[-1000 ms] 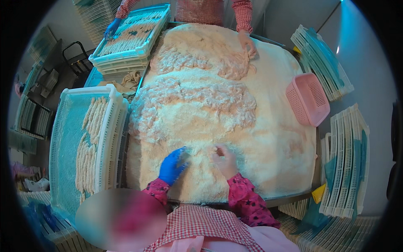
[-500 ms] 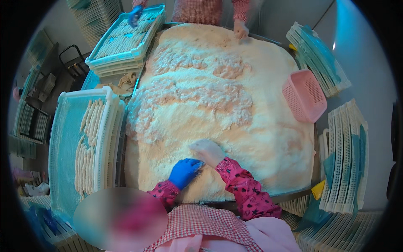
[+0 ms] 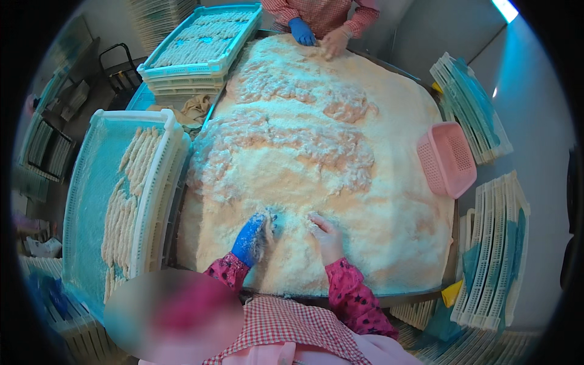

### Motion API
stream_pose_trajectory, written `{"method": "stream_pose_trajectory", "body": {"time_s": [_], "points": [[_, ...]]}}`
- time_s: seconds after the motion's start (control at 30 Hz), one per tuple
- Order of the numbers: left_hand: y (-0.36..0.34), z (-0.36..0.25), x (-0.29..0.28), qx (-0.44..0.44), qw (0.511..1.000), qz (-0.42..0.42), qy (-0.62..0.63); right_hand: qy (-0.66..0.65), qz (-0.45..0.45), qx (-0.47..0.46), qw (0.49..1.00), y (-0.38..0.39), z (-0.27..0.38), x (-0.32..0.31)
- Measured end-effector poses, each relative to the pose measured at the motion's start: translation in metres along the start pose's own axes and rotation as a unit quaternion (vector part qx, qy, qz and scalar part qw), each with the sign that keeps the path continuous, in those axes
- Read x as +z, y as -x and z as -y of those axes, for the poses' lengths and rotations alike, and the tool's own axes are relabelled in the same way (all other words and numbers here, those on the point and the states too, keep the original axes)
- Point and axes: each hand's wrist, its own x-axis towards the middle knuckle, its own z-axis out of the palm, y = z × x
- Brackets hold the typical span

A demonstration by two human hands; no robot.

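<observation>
A broad bed of pale crumbs (image 3: 401, 243) covers the table before me, with wet pinkish pieces of raw meat (image 3: 298, 143) heaped in two uneven bands across it. My left hand (image 3: 249, 238), in a crumb-dusted blue glove, is curled at the near part of the bed. Along its inner side lies a crumb-coated strip (image 3: 268, 230), partly hidden by the fingers. To its right, my right hand (image 3: 328, 238) rests low over the crumbs, pale, fingers apart, holding nothing that I can see. The hands are apart, with loose crumbs between them.
At my left, stacked trays (image 3: 152, 201) carry coated strips (image 3: 121, 231) on a blue lining. Another filled tray (image 3: 207, 36) stands far left, beside a crumpled cloth (image 3: 194, 109). A pink basket (image 3: 447, 159) sits right, near upright white trays (image 3: 493, 249). Across the table, a co-worker's hands (image 3: 319, 41) work.
My hands were together over the crumbs and have separated, left hand leftward, right hand rightward. The co-worker's blue-gloved hand has come from the far tray to the other hand. The view has shifted slightly.
</observation>
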Motion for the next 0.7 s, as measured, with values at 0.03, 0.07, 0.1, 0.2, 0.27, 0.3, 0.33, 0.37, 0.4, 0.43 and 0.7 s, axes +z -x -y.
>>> {"method": "stream_pose_trajectory", "body": {"time_s": [0.03,0.07,0.1,0.2,0.27,0.3,0.33,0.37,0.4,0.43,0.7], "points": [[0.0,-0.004,0.0,-0.083,0.995,0.017,0.047,0.043,0.017,-0.04,0.998,0.005,0.007,0.009],[-0.001,-0.002,0.003,-0.063,0.993,0.018,0.101,0.086,0.036,-0.08,0.993,0.018,0.021,0.025],[-0.002,0.002,0.011,-0.041,0.987,0.021,0.152,0.124,0.055,-0.122,0.983,0.031,0.032,0.04],[-0.004,0.004,0.025,-0.026,0.964,0.067,0.256,0.375,0.112,-0.424,0.817,0.053,0.036,0.064],[0.002,-0.002,0.032,-0.031,0.945,0.181,0.27,0.343,0.096,-0.431,0.829,0.06,0.034,0.059],[0.004,0.002,0.043,-0.059,0.932,0.222,0.28,0.355,0.058,-0.441,0.822,0.051,0.036,0.059],[0.014,0.001,0.054,-0.074,0.966,0.153,0.194,0.365,0.014,-0.443,0.818,0.04,0.036,0.063],[0.021,0.004,0.064,-0.088,0.986,0.088,0.109,0.38,-0.028,-0.446,0.81,0.026,0.036,0.065],[0.024,0.013,0.075,-0.101,0.994,0.022,0.021,0.394,-0.071,-0.448,0.8,0.02,0.034,0.063],[0.011,0.041,0.099,0.23,0.966,0.046,0.112,0.429,0.017,-0.46,0.777,0.02,0.03,0.065],[-0.03,0.11,-0.081,0.055,0.977,0.107,-0.178,0.453,-0.032,-0.437,0.776,0.01,0.044,0.074]]}}
